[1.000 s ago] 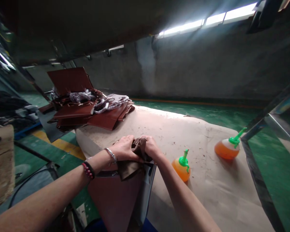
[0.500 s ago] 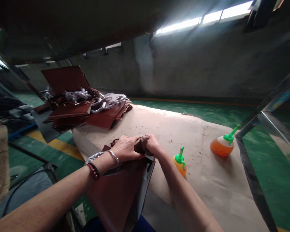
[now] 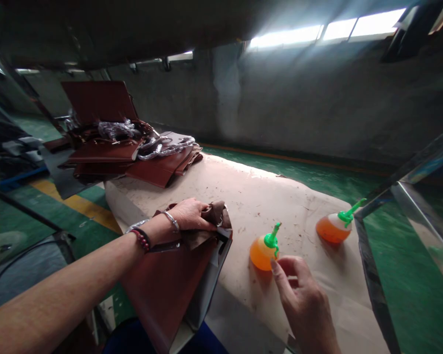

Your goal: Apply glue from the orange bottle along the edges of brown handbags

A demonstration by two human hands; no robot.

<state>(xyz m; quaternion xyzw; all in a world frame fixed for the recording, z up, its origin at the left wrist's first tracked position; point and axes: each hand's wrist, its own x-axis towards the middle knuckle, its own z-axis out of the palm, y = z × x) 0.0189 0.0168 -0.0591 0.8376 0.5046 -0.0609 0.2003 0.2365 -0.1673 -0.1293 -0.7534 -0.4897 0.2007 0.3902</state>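
Part-worked, by judgement: left of the near bottle (image 3: 261,253), red-brown leather piece (image 3: 170,290) with brown lining (image 3: 199,239) bunched, not laid flat.
Holding lining in left hand (image 3: 188,214), fingers closed on folds; right hand (image 3: 304,295) close beside the bottle, fingers half curled, touch or grip unclear. Farther left, beyond the bottle: piled leather panels (image 3: 107,152), finished or pending unclear.
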